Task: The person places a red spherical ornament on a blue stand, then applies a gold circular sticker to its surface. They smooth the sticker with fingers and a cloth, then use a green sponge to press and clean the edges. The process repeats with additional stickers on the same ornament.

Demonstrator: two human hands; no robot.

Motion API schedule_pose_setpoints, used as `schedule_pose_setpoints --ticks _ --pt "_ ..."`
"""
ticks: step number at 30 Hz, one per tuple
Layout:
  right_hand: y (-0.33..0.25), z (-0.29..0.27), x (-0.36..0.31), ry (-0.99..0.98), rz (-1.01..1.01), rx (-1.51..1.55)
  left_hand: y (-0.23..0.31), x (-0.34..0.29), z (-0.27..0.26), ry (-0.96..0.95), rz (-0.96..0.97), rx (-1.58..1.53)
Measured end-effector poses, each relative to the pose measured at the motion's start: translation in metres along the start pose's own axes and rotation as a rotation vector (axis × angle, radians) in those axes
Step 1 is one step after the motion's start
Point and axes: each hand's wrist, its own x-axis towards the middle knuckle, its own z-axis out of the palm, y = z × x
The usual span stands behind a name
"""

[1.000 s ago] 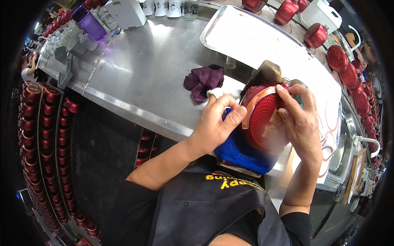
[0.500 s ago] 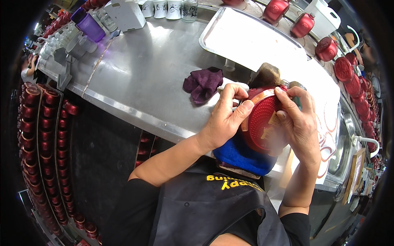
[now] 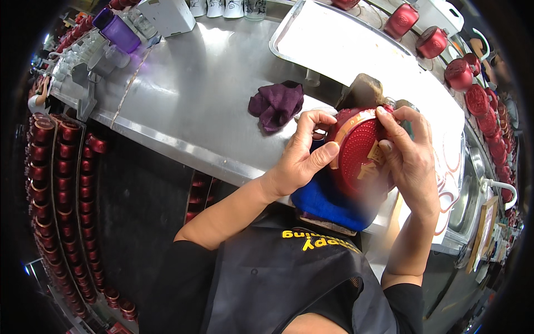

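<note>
A round, flat red bottle [image 3: 356, 153] with a dotted face and gold raised decoration rests tilted on a blue cloth [image 3: 334, 206] at the bench edge. Along its upper left rim curves a narrow gold-orange strip [image 3: 349, 127]. My left hand [image 3: 306, 153] grips the bottle's left rim, thumb beside the strip and curled index finger above. With thumb and index finger close together, my right hand [image 3: 409, 150] pinches the strip's upper end. A blur covers the bottle's lower right part. Just beyond it stands a brown block-like object [image 3: 361, 91].
A crumpled purple cloth [image 3: 276, 106] lies on the metal bench [image 3: 194, 83]. Behind is a white-bottomed tray [image 3: 339, 39]. Red bottles [image 3: 431, 42] line the far right side; more fill racks [image 3: 67, 167] at left. A purple bottle [image 3: 117, 30] and a white box [image 3: 167, 16] stand far left.
The row of red bottles at the far right has shifted rightward and nearer. My hands and the held bottle have moved only slightly; the strip still lies along the rim.
</note>
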Motion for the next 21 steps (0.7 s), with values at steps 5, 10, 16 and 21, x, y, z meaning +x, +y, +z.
schedule_pose_setpoints --ticks 5,10,16,21 --pt "-0.001 0.000 0.000 -0.011 0.028 0.021 -0.004 -0.006 -0.001 0.019 0.006 0.061" --pt "-0.003 0.000 -0.001 -0.010 0.045 0.026 -0.009 -0.005 0.004 0.049 0.048 0.091" --pt "-0.001 0.000 -0.001 -0.021 0.050 0.016 -0.011 -0.002 0.003 0.063 0.153 0.139" --pt "-0.001 -0.001 0.000 -0.018 0.023 -0.009 -0.008 0.005 0.001 0.074 0.131 0.108"
